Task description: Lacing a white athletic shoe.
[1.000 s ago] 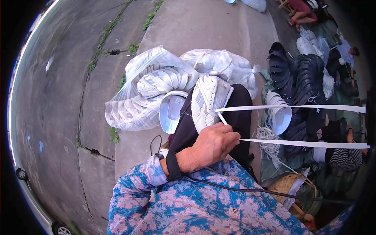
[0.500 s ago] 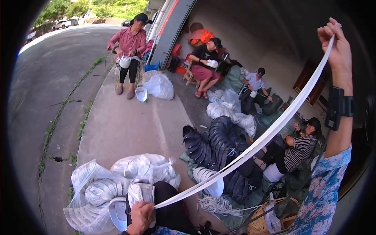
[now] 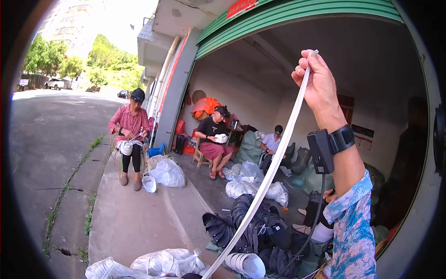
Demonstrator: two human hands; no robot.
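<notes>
On the left, a seated co-worker in a pink shirt bends over a white shoe piece. At the bottom lie white bags, then dark shoe uppers and a stack of white pieces; whether any are laced cannot be told. A long white lace slants up from the lower edge to the right hand, held high, thumb and fingers pinching its top. The lace seems pulled out at length; its lower end, any threading done or left, and the left hand's fingers are out of sight.
</notes>
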